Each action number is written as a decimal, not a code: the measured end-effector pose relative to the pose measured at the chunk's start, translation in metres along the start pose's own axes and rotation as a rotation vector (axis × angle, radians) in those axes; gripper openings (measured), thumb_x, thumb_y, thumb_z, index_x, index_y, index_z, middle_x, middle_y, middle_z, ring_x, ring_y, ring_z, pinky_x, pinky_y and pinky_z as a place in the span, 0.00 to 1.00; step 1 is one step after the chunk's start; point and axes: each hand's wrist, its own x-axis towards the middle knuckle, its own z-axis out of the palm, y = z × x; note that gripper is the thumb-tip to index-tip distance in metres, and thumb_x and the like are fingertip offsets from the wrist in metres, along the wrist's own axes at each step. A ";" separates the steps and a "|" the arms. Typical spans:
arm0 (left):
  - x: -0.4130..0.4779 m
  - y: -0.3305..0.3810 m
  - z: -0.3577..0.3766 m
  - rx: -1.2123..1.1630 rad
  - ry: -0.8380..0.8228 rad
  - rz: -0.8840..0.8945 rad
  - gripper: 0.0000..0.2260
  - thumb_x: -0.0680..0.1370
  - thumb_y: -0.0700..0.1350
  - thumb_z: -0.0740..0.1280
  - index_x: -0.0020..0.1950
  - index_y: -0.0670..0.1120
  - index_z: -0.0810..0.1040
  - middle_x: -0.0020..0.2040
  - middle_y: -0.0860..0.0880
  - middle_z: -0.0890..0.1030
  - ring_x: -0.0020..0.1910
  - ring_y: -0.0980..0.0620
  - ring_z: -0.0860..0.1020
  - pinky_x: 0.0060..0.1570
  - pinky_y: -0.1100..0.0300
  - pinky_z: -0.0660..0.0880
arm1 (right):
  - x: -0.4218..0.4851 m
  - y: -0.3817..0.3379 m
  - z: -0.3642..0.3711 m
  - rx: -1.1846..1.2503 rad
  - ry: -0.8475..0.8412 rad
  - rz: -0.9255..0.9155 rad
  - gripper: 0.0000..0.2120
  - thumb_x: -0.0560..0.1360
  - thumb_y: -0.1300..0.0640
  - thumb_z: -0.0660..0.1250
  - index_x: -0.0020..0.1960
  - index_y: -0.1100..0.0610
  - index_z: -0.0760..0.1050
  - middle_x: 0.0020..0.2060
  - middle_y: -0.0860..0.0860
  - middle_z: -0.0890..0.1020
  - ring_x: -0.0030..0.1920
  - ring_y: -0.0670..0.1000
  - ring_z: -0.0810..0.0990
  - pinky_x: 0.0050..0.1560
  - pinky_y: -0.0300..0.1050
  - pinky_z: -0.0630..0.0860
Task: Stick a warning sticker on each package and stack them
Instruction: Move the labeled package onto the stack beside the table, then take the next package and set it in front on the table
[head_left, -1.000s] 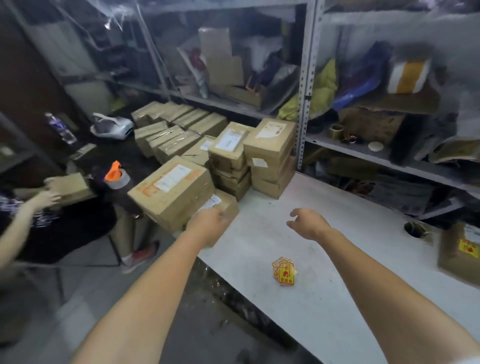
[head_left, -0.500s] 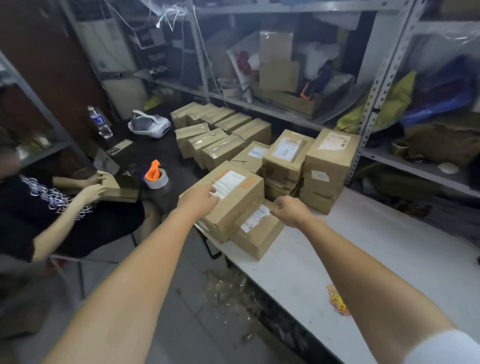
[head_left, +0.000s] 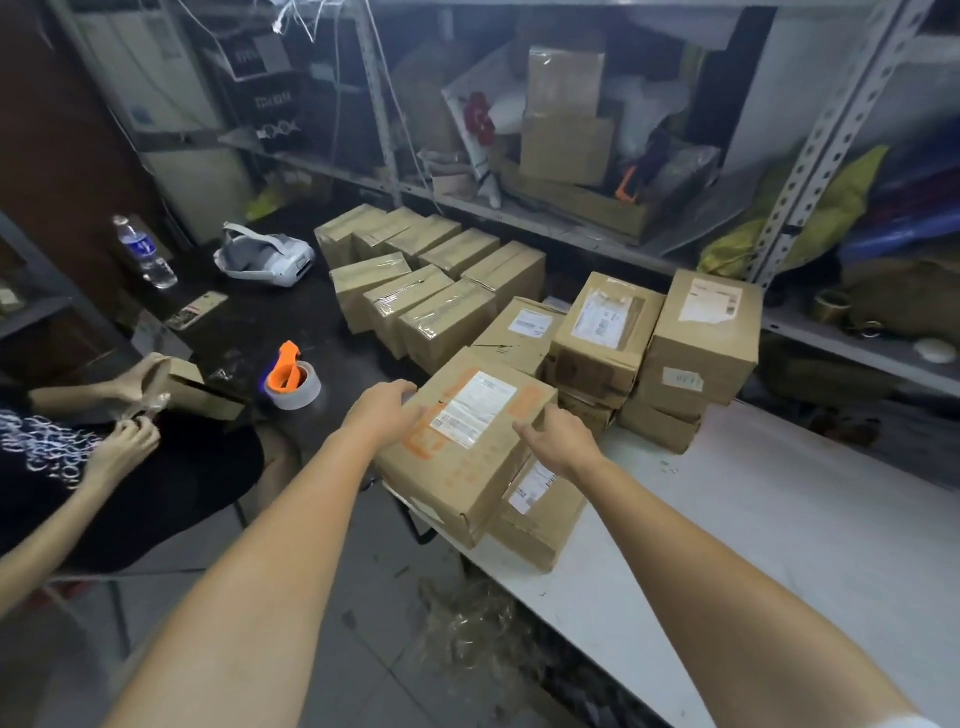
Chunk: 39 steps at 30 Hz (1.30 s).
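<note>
Head view: two hands take hold of a big package at the counter's end.
The left hand (head_left: 387, 410) and the right hand (head_left: 558, 441) curl their fingers round the edges of the big package (head_left: 467, 467). It lies tilted on a smaller package (head_left: 540, 519) at the end of the white counter (head_left: 779, 545). I see a white label and orange marks on it, but no warning sticker. Stacked packages (head_left: 701, 332) stand just behind, and a row of packages (head_left: 415, 301) sits on the dark counter (head_left: 249, 322). None shows a sticker, so I think most of the job is left.
</note>
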 end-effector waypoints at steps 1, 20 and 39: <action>0.006 -0.003 0.000 -0.007 -0.004 -0.013 0.24 0.79 0.54 0.63 0.74 0.50 0.68 0.70 0.47 0.73 0.67 0.45 0.72 0.63 0.49 0.72 | 0.003 -0.001 0.003 0.023 0.009 0.009 0.20 0.80 0.46 0.63 0.68 0.54 0.71 0.61 0.50 0.79 0.60 0.54 0.78 0.57 0.50 0.75; 0.009 -0.028 0.025 -0.354 -0.124 -0.022 0.17 0.78 0.53 0.67 0.66 0.53 0.75 0.58 0.54 0.81 0.58 0.51 0.79 0.62 0.50 0.74 | 0.025 0.003 0.032 0.419 -0.024 0.163 0.34 0.76 0.55 0.71 0.76 0.57 0.57 0.66 0.52 0.76 0.66 0.56 0.75 0.65 0.53 0.74; -0.129 0.127 0.102 -0.553 -0.123 0.061 0.22 0.77 0.50 0.71 0.69 0.54 0.70 0.59 0.54 0.80 0.61 0.51 0.78 0.62 0.51 0.74 | -0.105 0.124 -0.091 0.613 0.077 0.018 0.34 0.73 0.54 0.73 0.74 0.43 0.60 0.62 0.45 0.78 0.61 0.50 0.77 0.62 0.59 0.77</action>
